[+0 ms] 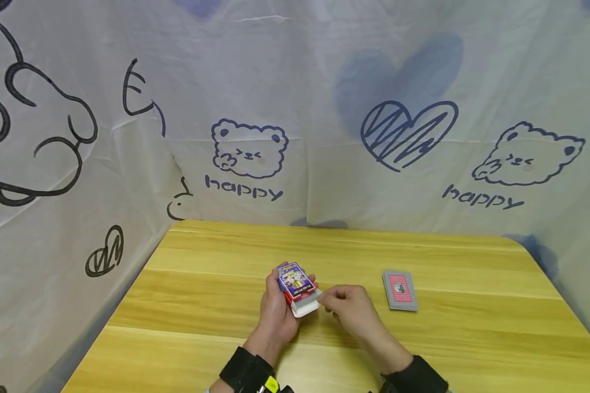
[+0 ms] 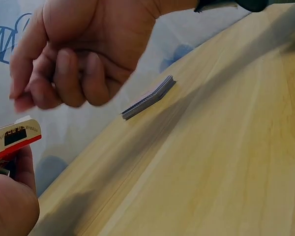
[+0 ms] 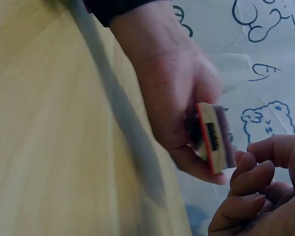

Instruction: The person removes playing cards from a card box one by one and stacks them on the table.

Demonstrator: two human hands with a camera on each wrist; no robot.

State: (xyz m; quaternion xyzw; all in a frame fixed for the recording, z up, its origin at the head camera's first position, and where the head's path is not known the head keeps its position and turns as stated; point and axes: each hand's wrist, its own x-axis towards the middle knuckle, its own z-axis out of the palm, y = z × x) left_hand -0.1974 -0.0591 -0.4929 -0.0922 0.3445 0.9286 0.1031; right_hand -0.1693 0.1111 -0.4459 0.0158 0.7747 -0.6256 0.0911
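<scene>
Wristbands [image 1: 417,376], black and wide, sit nearest me. Past them I see the left hand [image 1: 274,315] gripping a small blue-and-red cardboard card box [image 1: 296,279] above the yellow wood-grain table [image 1: 201,308]; the right hand [image 1: 353,309], fingers curled inward, is just beside the box's white end. Right of both lies a red-backed, grey-edged deck of cards [image 1: 400,291], then white printed cloth [image 1: 314,98].

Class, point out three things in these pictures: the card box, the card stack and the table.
Card box [image 1: 296,279], head view: its printed front.
Card stack [image 1: 400,291], head view: its top card.
Table [image 2: 211,147], left wrist view: bare wooden top.
</scene>
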